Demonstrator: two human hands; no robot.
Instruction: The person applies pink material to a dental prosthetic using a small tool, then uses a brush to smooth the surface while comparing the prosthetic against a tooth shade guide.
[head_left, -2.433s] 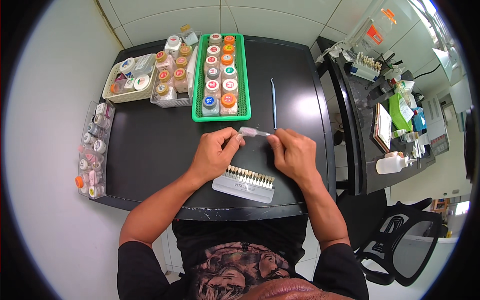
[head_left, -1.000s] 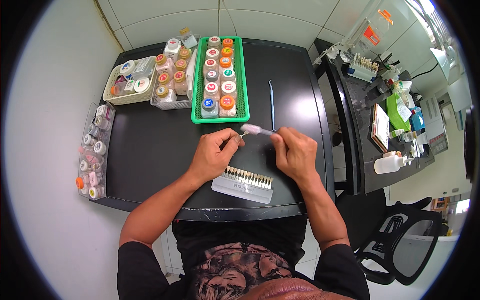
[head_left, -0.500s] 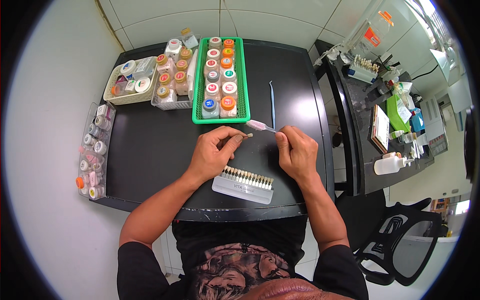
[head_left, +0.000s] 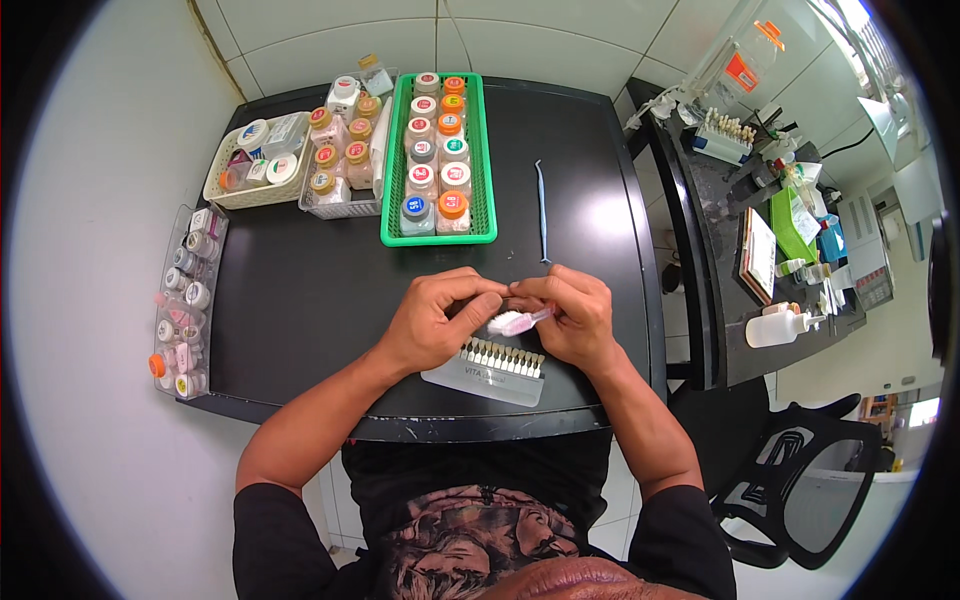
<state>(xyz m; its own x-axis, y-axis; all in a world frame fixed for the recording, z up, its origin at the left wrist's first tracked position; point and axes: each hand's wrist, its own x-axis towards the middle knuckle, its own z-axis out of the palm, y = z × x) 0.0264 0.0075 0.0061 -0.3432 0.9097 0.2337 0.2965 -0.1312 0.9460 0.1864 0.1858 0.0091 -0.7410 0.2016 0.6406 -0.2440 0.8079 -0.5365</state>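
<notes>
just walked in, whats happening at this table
Someone's right hand holds a pink-and-white brush, its bristled end toward the left hand. The two hands meet just beyond a tooth shade guide on the black table; anything the left one holds is hidden. A blue tool lies farther back.

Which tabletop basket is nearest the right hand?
The green basket: its rim is closest to the right hand; the grey basket and cream basket stand farther left.

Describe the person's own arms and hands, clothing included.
Plain black short sleeves end near the elbows; below them the forearms are bare. The left hand and right hand are ungloved, and neither wrist shows a watch or bracelet.
</notes>
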